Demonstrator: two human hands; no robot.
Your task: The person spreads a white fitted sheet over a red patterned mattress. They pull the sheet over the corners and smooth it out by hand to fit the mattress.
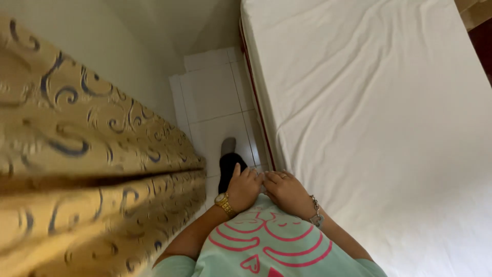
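- Filling the left of the frame, a gold curtain with dark blue swirl patterns [77, 154] hangs in heavy folds, close to the camera and blurred at its lower edge.
- Just right of it, in the upper middle, a narrow strip of white tiled floor [210, 97] runs between curtain and bed; a foot in a black and grey sock [228, 161] stands on it.
- At lower centre the left hand [243, 187], with a gold wristwatch [224, 203], rests with loosely curled fingers on the hem of the mint-green shirt with a pink printed design [266, 241].
- Touching it fingertip to fingertip, the right hand [287, 192], wearing a silver chain bracelet [315, 210], lies on the same hem; whether either hand pinches the cloth I cannot tell.
- Across the right of the frame, the mattress under a white, slightly creased sheet [374, 113] lies just beside the person, its red piping showing along the near edge.
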